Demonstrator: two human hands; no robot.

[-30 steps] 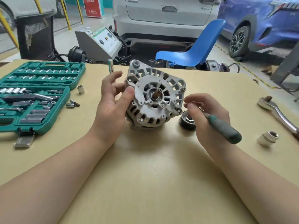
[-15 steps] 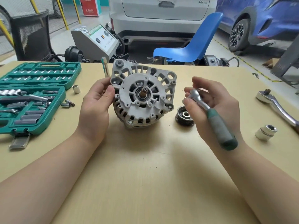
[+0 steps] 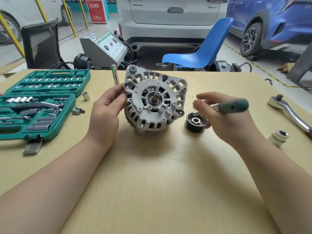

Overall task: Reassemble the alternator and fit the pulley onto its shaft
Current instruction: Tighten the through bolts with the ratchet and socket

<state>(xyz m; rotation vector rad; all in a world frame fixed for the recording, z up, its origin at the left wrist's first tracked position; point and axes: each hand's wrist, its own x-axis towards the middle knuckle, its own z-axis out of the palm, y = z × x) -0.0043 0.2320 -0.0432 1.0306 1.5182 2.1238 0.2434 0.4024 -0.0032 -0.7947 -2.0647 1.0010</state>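
The grey cast-aluminium alternator (image 3: 154,102) stands tilted on the pale wooden bench (image 3: 160,174), its bare steel shaft (image 3: 156,97) pointing up toward the viewer. The left hand (image 3: 105,114), at the housing's nine o'clock, grips the rim with curled fingers and thumb. At the alternator's four o'clock, just beside it, the black grooved pulley (image 3: 195,123) lies flat on the bench with a nut in its centre. Over the pulley, the right hand (image 3: 224,119) holds a small ratchet with a green handle (image 3: 231,106); the hand is blurred, fingers loosely wrapped round the tool. At nine o'clock sits an open green socket case (image 3: 40,102). At three o'clock lie a large chrome ratchet (image 3: 288,112) and a white socket (image 3: 279,137).
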